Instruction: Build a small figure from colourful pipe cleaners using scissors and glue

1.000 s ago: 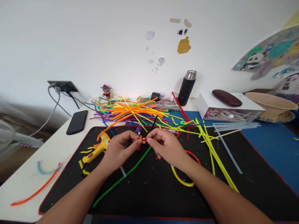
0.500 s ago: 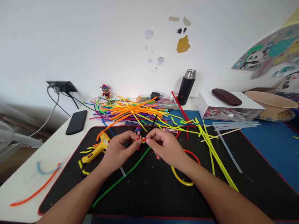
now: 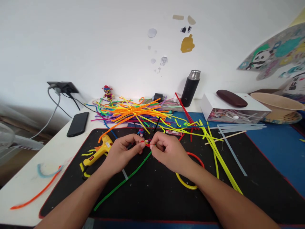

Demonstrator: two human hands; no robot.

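Observation:
Between my hands, above the black mat (image 3: 152, 197), is a small red and yellow pipe cleaner piece (image 3: 147, 145). My left hand (image 3: 126, 148) pinches its left end between thumb and forefinger. The fingertips of my right hand (image 3: 169, 152) are closed on the red right end. Just behind the piece stands a small figure (image 3: 141, 132) with a blue and pink head, its lower part hidden by my fingers. A green pipe cleaner (image 3: 124, 181) runs along the mat below, and a yellow glue gun (image 3: 98, 152) lies left of my left hand.
A heap of colourful pipe cleaners (image 3: 133, 111) spreads along the back. Behind it at right stands a black thermos (image 3: 190, 89), near a white box (image 3: 207, 106). Clear glue sticks (image 3: 233, 152) and yellow-green pipe cleaners (image 3: 219, 156) lie at right; a phone (image 3: 77, 124) is at left.
My right fingertips have shifted slightly right and down, and more of the red strip shows between the hands. My left hand keeps its pinch almost in place.

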